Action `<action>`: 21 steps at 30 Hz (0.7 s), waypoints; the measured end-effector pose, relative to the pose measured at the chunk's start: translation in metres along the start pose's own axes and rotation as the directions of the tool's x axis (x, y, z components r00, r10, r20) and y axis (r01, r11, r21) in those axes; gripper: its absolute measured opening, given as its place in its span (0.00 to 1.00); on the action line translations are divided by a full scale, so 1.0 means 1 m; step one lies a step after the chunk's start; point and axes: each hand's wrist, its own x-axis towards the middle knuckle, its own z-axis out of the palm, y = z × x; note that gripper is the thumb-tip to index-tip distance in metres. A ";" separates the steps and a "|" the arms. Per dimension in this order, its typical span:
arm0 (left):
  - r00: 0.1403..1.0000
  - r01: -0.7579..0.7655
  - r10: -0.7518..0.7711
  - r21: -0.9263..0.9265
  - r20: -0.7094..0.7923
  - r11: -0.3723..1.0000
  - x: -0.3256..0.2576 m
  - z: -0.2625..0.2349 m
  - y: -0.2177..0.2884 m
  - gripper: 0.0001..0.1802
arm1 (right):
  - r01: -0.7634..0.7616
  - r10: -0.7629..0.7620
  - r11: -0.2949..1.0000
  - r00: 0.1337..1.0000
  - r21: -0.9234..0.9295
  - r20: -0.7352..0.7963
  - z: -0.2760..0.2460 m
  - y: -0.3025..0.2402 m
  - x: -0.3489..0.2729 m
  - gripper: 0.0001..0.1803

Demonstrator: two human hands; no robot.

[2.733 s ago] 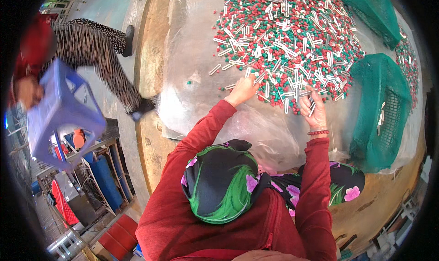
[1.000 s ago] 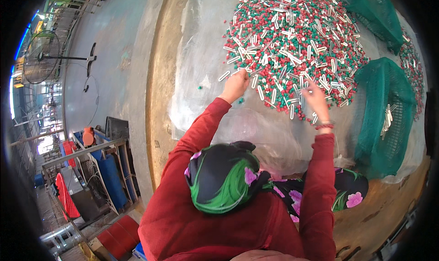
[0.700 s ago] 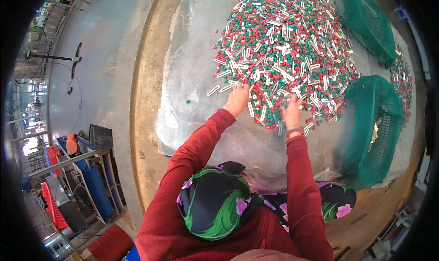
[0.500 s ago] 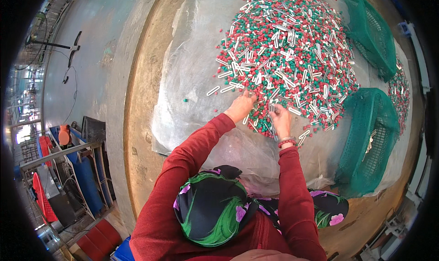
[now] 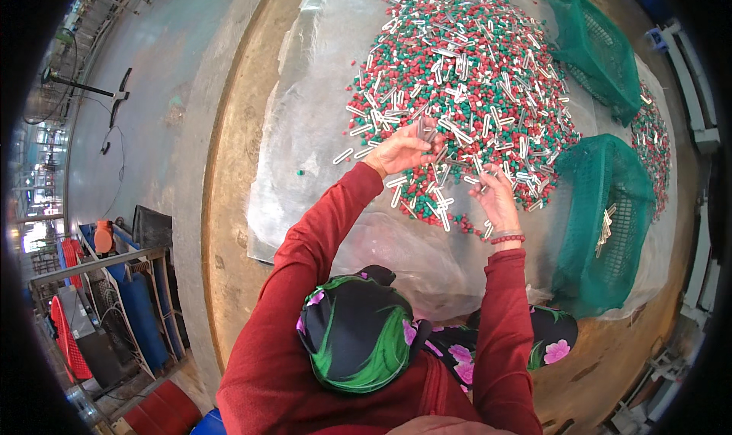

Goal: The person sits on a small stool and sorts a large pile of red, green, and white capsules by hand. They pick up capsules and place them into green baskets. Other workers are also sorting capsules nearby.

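- Between thumb and fingers of the left hand (image 5: 400, 151), pinching a few grey strips (image 5: 424, 131).
- Just right of those fingers, with the right hand (image 5: 499, 196) curled beside a pale strip (image 5: 478, 164); cannot tell whether gripping it.
- Beneath and beyond both hands' fingers, strewn with red, green and white pieces (image 5: 496, 92) among more strips.
- Below these, lined with plastic sheeting (image 5: 282, 176).
- Right of the right fingers, set with a green mesh basket (image 5: 568, 260) holding pale strips.

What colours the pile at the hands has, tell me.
The pile is mostly red, green and white; best view: head.

Plastic sheet (image 5: 293, 191) beneath mixed small pieces (image 5: 488, 92) and green baskets (image 5: 579, 229)
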 end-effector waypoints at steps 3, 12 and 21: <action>0.995 0.091 -0.074 0.274 -0.070 0.957 0.020 0.005 0.007 0.20 | 0.009 -0.021 0.930 0.999 -0.368 -0.028 0.009 -0.016 0.014 0.11; 0.961 -0.132 0.049 0.607 0.273 -0.783 0.100 -0.039 -0.020 0.07 | 0.093 -0.290 -0.164 0.947 -0.982 0.138 0.018 0.004 0.117 0.17; 0.992 0.043 0.125 0.837 0.030 -0.545 0.007 -0.065 -0.036 0.10 | 0.068 -0.202 -0.096 0.976 -0.993 0.086 -0.025 0.069 0.061 0.14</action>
